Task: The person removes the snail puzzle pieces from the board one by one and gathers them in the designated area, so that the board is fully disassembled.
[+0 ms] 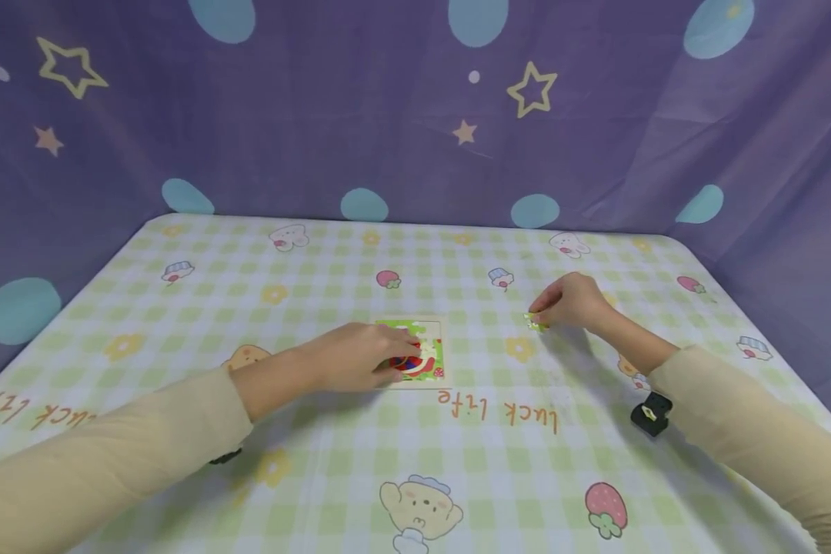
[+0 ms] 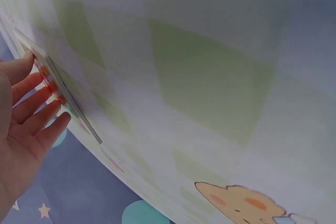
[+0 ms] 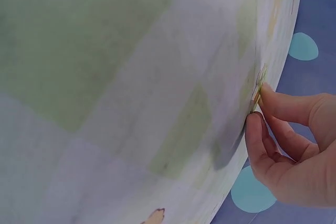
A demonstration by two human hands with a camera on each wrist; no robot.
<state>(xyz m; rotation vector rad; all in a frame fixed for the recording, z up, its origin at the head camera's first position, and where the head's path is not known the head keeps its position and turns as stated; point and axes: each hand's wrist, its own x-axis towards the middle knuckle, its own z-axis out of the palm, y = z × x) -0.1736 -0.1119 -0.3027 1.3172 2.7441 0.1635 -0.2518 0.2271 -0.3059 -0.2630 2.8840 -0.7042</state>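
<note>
A square wooden jigsaw puzzle (image 1: 433,329) lies flat on the table. It has a green, red and blue picture, and a pale bare patch shows at its upper right. My left hand (image 1: 356,358) rests over the picture's left side, hiding part of it. In the left wrist view the fingers (image 2: 39,106) are nearly straight, spread across the face of the puzzle, with the thumb near its edge. To the right, my right hand (image 1: 573,302) pinches a small green jigsaw piece (image 1: 536,323) between thumb and fingertips. The right wrist view shows this piece edge-on, close to the tablecloth.
A green-and-white checked tablecloth (image 1: 346,285) with printed cartoons and lettering covers the table. Behind and beside it hangs a purple curtain (image 1: 415,146) with stars and blue spots. A black device (image 1: 652,414) sits at the right cuff.
</note>
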